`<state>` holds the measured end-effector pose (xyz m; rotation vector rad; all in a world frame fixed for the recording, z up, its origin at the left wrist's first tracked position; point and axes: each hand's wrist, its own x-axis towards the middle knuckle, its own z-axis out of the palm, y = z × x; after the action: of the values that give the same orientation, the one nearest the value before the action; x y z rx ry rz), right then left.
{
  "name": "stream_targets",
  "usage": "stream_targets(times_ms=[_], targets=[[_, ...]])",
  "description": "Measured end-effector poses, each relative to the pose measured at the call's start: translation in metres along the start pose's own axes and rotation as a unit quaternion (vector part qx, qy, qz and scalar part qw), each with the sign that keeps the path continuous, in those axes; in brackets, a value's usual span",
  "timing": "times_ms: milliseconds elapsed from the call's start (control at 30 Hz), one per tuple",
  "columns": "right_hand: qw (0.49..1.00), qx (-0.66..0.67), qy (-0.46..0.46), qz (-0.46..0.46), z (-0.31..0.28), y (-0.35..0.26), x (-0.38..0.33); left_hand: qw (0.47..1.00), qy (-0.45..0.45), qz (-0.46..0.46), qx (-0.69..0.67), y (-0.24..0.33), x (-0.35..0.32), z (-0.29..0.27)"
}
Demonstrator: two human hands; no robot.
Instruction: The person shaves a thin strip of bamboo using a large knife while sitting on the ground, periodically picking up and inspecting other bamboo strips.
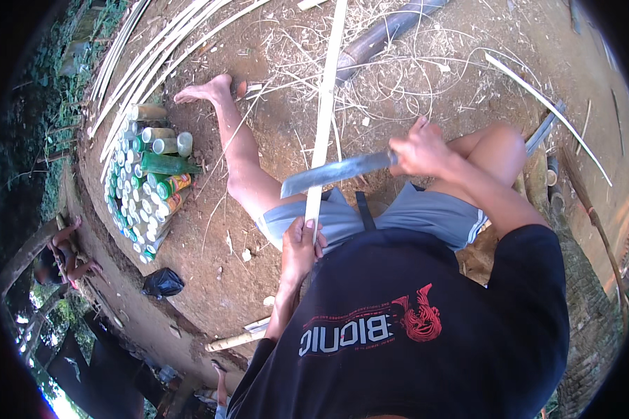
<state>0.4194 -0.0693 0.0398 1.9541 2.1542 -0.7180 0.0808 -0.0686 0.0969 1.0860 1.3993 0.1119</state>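
My left hand grips the near end of a long pale bamboo strip that runs away from me over the dirt. My right hand holds the handle of a broad steel knife, whose blade lies across the strip just above my left hand. I sit with my left leg stretched out and my right knee bent, in grey shorts and a dark shirt.
A stack of green and silver cans lies at the left. Bundled bamboo strips curve along the upper left, and a thick bamboo pole lies beyond. Thin shavings litter the dirt. A black bag and another person are at the lower left.
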Motion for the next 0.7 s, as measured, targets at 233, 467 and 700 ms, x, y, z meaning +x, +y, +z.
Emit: stream_targets(times_ms=[233, 467, 700], targets=[[0.997, 0.073, -0.011, 0.029, 0.013, 0.007, 0.012, 1.000, 0.012, 0.004, -0.002, -0.014, -0.007, -0.004], [0.981, 0.139, 0.069, 0.112, 0.011, 0.019, 0.031, 1.000, 0.018, 0.021, 0.012, -0.005, -0.013, -0.003], [0.984, 0.109, 0.066, 0.124, 0.018, 0.044, 0.044, 0.999, 0.006, -0.004, -0.041, -0.010, -0.026, -0.010]])
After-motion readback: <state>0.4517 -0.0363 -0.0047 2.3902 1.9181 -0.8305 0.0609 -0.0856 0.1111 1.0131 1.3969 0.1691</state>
